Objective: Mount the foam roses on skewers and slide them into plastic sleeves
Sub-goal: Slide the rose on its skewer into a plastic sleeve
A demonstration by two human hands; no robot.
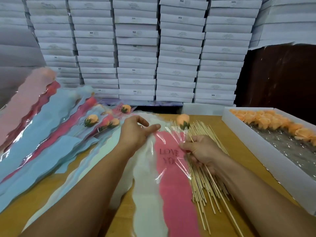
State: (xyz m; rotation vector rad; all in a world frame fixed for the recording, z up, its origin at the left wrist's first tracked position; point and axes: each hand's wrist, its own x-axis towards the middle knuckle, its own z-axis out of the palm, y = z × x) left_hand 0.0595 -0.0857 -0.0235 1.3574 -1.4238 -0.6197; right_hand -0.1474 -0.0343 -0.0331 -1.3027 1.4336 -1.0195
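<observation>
1. Blue and pink filled sleeves (51, 120) are lying stacked at the table's left.
2. The left hand (136, 132) is pressing straight fingers on the pink sleeve (172, 168).
3. The right hand (203, 151) is pinching the sleeve's clear edge and a skewer (217, 187) bearing an orange rose (183, 121).
4. Loose skewers (203, 183) and a tray (266, 154) of roses are lying rightward.

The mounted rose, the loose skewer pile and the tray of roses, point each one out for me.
mounted rose (183, 120): head view, on its orange bloom.
loose skewer pile (203, 177): head view, on the middle of the sticks on the table.
tray of roses (266, 147): head view, on its white near wall.
</observation>
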